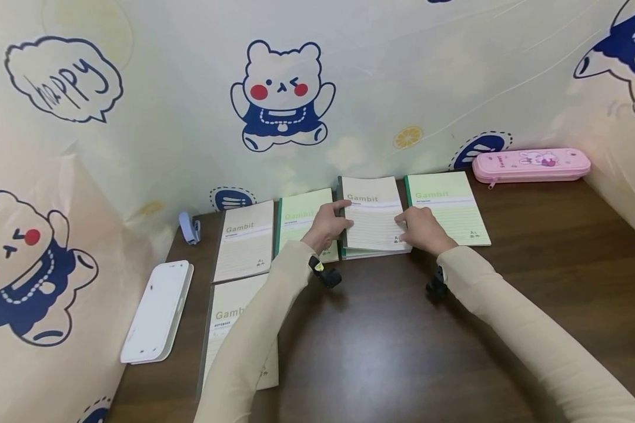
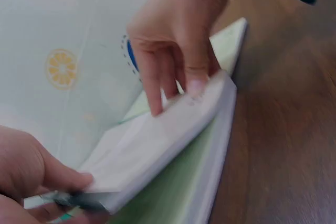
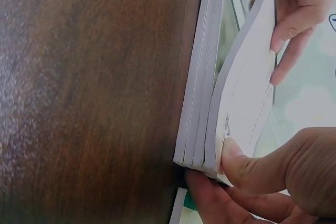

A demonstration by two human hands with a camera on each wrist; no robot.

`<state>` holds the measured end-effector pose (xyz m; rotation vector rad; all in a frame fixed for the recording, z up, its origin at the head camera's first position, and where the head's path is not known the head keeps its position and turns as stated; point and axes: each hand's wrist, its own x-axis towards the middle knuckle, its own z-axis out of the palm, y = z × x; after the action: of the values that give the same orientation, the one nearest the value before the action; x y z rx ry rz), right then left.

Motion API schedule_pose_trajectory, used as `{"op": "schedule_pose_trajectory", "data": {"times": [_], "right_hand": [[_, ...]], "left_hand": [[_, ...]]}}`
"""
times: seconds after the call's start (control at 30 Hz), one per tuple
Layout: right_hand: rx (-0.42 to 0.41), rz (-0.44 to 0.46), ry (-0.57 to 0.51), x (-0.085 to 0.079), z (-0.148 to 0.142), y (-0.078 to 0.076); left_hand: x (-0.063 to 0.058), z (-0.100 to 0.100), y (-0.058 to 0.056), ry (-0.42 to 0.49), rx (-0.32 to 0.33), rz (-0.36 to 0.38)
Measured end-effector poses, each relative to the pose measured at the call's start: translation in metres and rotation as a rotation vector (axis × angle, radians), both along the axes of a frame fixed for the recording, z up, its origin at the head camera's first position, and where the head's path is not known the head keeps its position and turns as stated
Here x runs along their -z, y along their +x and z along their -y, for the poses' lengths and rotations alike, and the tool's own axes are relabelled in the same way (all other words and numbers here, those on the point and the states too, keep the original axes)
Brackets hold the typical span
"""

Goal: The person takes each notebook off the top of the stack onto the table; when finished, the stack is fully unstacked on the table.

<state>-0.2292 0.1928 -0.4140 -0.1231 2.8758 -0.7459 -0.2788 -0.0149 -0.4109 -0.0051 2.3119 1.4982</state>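
Note:
Both hands hold a beige Gambit notebook (image 1: pixel 376 220) on top of a stack of notebooks (image 3: pixel 198 77) against the back wall. My left hand (image 1: pixel 325 226) pinches it at the dark spine, thumb on the cover. At its opposite side my right hand (image 1: pixel 425 229) grips the lower corner, thumb on top and fingers beneath, as the right wrist view shows. The notebook bends and lifts away at the spine side, leaving a wedge-shaped gap over a green cover (image 2: pixel 176 184) below. A green notebook (image 1: pixel 447 208) lies just right of the stack, another green notebook (image 1: pixel 301 211) to its left.
At the left lie two more beige notebooks, one behind (image 1: pixel 243 247) and one in front (image 1: pixel 267 370), partly under my left sleeve. A white case (image 1: pixel 156 311) and a lavender stapler (image 1: pixel 189 228) sit at the table's left edge. A pink pencil case (image 1: pixel 531 165) lies back right.

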Motion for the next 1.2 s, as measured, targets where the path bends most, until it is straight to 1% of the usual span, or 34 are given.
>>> {"op": "schedule_pose_trajectory", "data": {"times": [0.13,0.27,0.4,0.47,0.53,0.63,0.7,0.73,0.8,0.87,0.93,1.0,1.07,1.13,1.2], "right_hand": [[0.004,0.019,-0.007,0.002,0.002,0.0],[-0.015,0.039,-0.043,0.007,0.002,0.0],[-0.044,0.05,-0.079,0.013,0.002,0.001],[-0.065,0.049,-0.074,0.015,0.003,0.001],[-0.073,0.049,-0.07,0.016,0.004,0.0],[-0.072,0.05,-0.049,0.015,0.004,0.0],[-0.067,0.047,-0.033,0.014,0.004,0.0],[-0.07,0.04,-0.018,0.013,0.003,0.0],[-0.073,0.031,0.008,0.012,0.002,0.0],[-0.072,0.027,0.022,0.01,0.001,0.0],[-0.07,0.023,0.022,0.009,-0.001,-0.001],[-0.064,0.022,0.015,0.008,-0.002,0.0],[-0.057,0.02,0.009,0.006,-0.005,0.0],[-0.053,0.017,0.005,0.004,-0.006,0.0],[-0.055,0.015,0.001,0.003,-0.006,0.0]], "left_hand": [[0.007,0.004,0.002,-0.003,0.004,-0.016],[0.014,0.01,0.005,0.038,-0.025,-0.021],[0.015,0.019,0.007,0.076,-0.058,-0.045],[0.012,0.027,0.007,0.085,-0.081,-0.065],[0.007,0.038,0.005,0.077,-0.112,-0.099],[-0.008,0.059,0.008,0.062,-0.158,-0.139],[-0.02,0.075,0.016,0.053,-0.175,-0.155],[-0.026,0.084,0.023,0.062,-0.173,-0.154],[-0.036,0.101,0.042,0.085,-0.171,-0.148],[-0.043,0.116,0.066,0.119,-0.172,-0.125],[-0.047,0.129,0.092,0.153,-0.179,-0.096],[-0.048,0.138,0.119,0.161,-0.195,-0.073],[-0.046,0.145,0.144,0.161,-0.202,-0.053],[-0.042,0.149,0.165,0.133,-0.202,-0.043],[-0.036,0.151,0.183,0.115,-0.199,-0.036]]}}
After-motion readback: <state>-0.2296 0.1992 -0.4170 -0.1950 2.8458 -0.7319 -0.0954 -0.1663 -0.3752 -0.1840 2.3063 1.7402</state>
